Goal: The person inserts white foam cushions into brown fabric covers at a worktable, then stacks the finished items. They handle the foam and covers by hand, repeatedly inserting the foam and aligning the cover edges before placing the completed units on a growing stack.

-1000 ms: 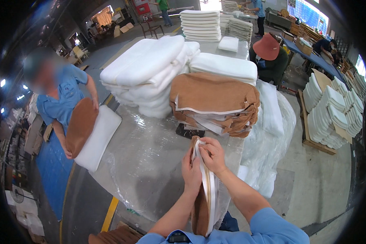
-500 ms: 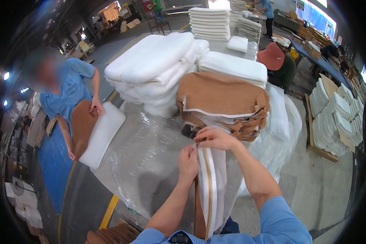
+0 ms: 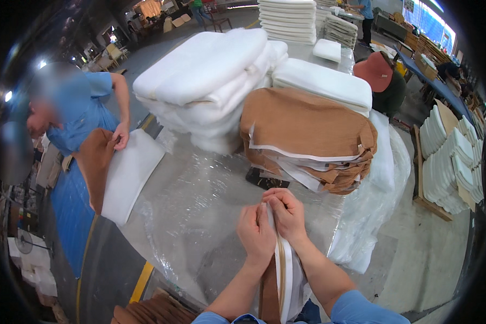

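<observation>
Close together in front of me, both my hands are pinched at the far end of a brown fabric cover (image 3: 269,296) with a white band and a tan zipper (image 3: 281,270) running along it. My left hand (image 3: 255,232) has its fingers closed at the band's left edge. My right hand (image 3: 287,215) grips the same end from the right, thumb on top. The pinched end is mostly hidden by my fingers. The cover hangs down toward my body. Just beyond my hands lies a stack of folded brown covers (image 3: 302,121) with white edging.
White padding (image 3: 200,70) is piled on the plastic-covered table (image 3: 194,216), with white cushions (image 3: 324,83) behind the brown stack. At left, a co-worker (image 3: 86,108) handles a brown cover and a white pad (image 3: 132,173). Another person wears a red cap (image 3: 372,71). White pads fill a pallet (image 3: 443,162).
My hands have come closer together and slightly nearer to me, with my right hand turned inward along the band. The co-worker at left has leaned down, drawing the brown cover along the white pad.
</observation>
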`<move>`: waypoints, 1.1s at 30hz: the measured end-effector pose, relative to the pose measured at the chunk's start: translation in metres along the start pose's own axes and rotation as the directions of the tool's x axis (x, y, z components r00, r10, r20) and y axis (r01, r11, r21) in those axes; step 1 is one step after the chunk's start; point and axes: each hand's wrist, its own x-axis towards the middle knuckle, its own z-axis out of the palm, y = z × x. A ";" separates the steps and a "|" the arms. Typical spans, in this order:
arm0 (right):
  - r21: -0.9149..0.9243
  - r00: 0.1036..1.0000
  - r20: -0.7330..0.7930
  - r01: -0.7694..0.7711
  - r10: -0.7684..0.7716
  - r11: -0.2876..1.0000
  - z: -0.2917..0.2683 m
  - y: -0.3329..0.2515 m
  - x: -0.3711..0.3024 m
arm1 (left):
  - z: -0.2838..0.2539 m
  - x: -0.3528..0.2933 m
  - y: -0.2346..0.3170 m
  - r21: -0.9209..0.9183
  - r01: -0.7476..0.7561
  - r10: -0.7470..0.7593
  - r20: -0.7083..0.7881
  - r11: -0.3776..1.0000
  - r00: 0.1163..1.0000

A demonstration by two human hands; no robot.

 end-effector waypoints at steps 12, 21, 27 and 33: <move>0.037 0.994 -0.075 0.077 -0.074 0.996 0.000 0.006 -0.021 | -0.006 -0.018 -0.016 -0.104 -0.100 0.100 -0.010 0.989 0.995; -0.126 0.883 0.440 0.244 -0.166 0.962 -0.009 -0.014 0.025 | -0.040 0.010 0.001 0.117 -0.176 0.174 0.023 0.977 0.984; -0.006 0.889 0.446 0.117 -0.102 0.993 -0.015 -0.006 0.021 | -0.050 0.020 -0.042 -0.322 -0.014 0.061 0.136 0.947 0.989; 0.193 0.919 0.257 -0.352 0.299 0.916 -0.016 0.024 0.051 | -0.005 0.046 -0.146 -0.559 0.547 -0.406 0.366 0.623 0.837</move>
